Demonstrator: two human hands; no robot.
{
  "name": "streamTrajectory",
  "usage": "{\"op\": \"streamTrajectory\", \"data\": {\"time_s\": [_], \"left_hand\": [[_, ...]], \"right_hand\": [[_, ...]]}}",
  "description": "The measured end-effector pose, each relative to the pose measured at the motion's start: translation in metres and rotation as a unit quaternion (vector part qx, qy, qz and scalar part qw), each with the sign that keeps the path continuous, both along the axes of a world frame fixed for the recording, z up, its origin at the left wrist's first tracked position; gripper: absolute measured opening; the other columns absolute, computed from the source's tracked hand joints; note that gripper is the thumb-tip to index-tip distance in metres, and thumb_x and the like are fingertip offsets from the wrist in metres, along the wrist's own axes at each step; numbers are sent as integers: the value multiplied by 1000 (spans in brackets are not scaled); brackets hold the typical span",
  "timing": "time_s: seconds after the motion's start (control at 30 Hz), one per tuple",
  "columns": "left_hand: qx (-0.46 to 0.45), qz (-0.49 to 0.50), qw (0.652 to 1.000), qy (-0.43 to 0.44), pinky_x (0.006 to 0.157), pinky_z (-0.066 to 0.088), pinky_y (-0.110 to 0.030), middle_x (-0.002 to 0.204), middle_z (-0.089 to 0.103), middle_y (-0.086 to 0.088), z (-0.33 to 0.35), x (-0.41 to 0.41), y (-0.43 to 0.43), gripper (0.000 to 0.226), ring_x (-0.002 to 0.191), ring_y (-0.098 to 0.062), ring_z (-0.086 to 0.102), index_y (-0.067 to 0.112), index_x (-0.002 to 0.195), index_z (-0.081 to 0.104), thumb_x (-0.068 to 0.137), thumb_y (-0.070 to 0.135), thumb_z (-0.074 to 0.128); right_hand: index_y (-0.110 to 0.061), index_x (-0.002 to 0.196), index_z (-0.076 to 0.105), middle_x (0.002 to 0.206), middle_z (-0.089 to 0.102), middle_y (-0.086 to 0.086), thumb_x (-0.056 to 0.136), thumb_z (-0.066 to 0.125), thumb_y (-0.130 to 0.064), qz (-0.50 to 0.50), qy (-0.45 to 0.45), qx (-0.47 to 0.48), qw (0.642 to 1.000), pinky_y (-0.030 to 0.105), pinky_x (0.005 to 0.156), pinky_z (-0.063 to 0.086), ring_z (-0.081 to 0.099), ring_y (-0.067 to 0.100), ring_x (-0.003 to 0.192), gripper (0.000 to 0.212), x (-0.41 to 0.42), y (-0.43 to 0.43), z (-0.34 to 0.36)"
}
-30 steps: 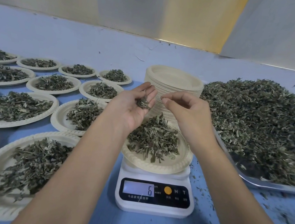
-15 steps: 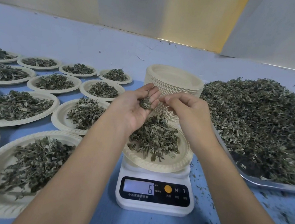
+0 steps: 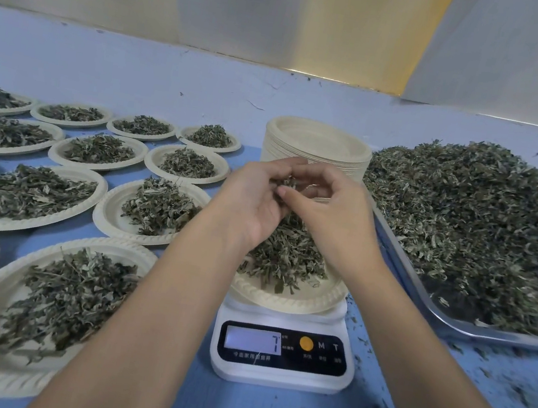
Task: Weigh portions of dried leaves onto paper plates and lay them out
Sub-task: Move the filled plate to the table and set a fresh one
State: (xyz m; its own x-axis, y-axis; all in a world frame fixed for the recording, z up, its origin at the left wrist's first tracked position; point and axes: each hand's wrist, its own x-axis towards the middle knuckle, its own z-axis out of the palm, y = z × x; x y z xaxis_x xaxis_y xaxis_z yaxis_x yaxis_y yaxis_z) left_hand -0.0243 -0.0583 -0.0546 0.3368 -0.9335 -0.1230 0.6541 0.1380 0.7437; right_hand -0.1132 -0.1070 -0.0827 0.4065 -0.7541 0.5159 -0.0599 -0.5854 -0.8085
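Where plate (image 3: pixel 285 301) tops scale (image 3: pixel 278 374), leaves (image 3: pixel 284 258) shredded, grey-green

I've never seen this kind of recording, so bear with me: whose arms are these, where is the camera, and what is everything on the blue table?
The camera sits on a person's head, looking down at their own bare hands; there is no machine. The left hand cups a small clump of leaves, and the right hand pinches at it, above a paper plate of dried leaves on a kitchen scale whose display reads 7. Behind stands a stack of empty plates. To the right, a metal tray holds the loose leaf heap; to the left lie filled plates in rows.
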Motion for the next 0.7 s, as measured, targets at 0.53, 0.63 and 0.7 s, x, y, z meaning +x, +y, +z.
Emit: {"op": "streamTrajectory", "data": {"time_s": [0.53,0.63,0.7], "left_hand": [[-33,26,995,92,65,44,-27,99,56,-18,2,-14,-17,36,77,-22,53,-5,124,51,98,-5,26],[-25,14,994,101,61,40,-24,108,58,-18,4,-30,-30,40,71,-18,50,-5,132,46,98,-6,25],[-27,0,993,119,60,40,-23,116,57,-18,4,-47,-39,38,69,-17,49,-4,127,50,98,-7,26]], "right_hand": [[-15,101,64,92,69,6,87,62,-10,23,-122,153,980,29,74,56,67,12,75,15,-13,-11,13],[-7,99,62,86,69,12,91,49,0,6,-178,203,963,23,63,55,66,15,69,16,-26,-18,18],[-2,99,60,81,68,12,92,42,4,-13,-216,231,949,21,56,55,65,14,60,20,-40,-23,18]]}}
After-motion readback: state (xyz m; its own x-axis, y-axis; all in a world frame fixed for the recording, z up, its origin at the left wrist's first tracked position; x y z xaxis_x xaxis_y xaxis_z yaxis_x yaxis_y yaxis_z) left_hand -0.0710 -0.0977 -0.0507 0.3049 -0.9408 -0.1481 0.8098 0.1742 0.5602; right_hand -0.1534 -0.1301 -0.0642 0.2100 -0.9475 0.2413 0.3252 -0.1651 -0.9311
